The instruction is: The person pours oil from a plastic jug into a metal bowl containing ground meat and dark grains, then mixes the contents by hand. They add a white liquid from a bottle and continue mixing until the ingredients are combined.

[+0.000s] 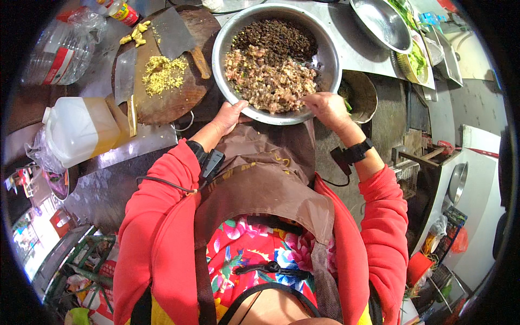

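Note:
A large metal basin [338, 57] is in front of me, at the table's near edge. Pale pinkish minced filling [268, 83] covers its near side, and dark chopped bits [274, 38] are heaped at the far side. My left hand [230, 117] grips the near-left rim, thumb on top and fingers underneath. Over the near-right rim, my right hand [328, 107] has its fingers bunched at the edge of the filling. The filling by those fingertips looks blurred. Whether a thin tool is in that hand is hidden.
Left of the basin, a round wooden chopping board [178, 107] holds two cleavers [172, 34], minced ginger [164, 75] and ginger pieces [138, 34]. A plastic jug [77, 130] of yellow liquid stands nearer. A bucket [359, 95] sits below right; an empty metal bowl [382, 24] lies beyond.

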Demonstrator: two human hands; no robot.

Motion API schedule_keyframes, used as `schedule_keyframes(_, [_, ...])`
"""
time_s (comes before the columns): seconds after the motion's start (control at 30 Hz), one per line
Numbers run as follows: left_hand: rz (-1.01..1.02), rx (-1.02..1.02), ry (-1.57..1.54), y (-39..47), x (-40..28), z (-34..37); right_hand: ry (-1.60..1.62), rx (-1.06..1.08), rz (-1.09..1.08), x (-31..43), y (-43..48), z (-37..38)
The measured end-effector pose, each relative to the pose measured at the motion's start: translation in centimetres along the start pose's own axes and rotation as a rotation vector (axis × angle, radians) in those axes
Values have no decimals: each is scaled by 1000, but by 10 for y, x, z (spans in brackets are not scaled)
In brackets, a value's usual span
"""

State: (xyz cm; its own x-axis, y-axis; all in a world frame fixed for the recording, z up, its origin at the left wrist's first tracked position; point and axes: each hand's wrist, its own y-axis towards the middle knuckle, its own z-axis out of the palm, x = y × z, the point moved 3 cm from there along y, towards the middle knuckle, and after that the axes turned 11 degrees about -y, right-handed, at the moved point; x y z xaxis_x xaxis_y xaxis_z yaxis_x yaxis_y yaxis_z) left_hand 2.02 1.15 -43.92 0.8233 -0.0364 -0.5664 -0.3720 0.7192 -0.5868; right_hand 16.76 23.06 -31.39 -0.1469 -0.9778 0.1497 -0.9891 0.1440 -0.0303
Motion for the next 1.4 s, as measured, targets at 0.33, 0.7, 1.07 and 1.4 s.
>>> schedule_keyframes(0.33, [-1,20,8,0,-1,0,33,-118,292,57,13,39])
schedule_keyframes(0.7, [7,17,11,-1,1,0,-214,-227,639,-36,3,5])
schedule_keyframes(1.07, [-8,54,6,4,2,-5,-13,-158,39,46,13,22])
schedule_keyframes(1.4, [0,66,-41,-4,-5,2,-101,13,191,94,46,25])
